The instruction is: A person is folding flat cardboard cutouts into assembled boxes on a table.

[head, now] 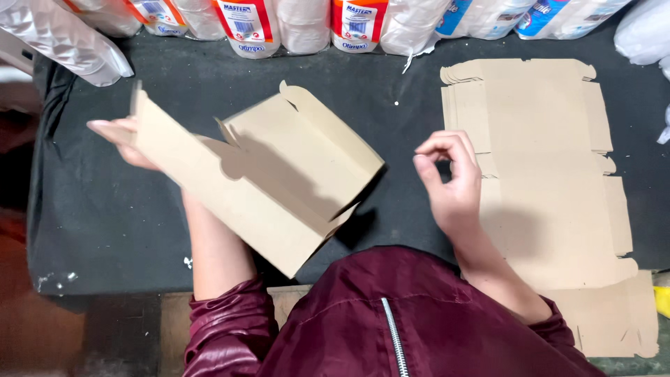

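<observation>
My left hand (118, 139) holds a partly folded brown cardboard box blank (279, 167) from behind, lifted over the black table cover (105, 209). One side panel stands up and the flaps are bent. My right hand (450, 178) hovers to the right of the blank with its fingers curled and nothing in it, just over the left edge of a stack of flat cardboard blanks (544, 139).
Plastic-wrapped packs of white cups or rolls (300, 24) line the far edge of the table. More wrapped packs (63, 42) lie at the far left. Another flat cardboard piece (614, 314) lies at the near right. My maroon jacket (391, 321) fills the bottom.
</observation>
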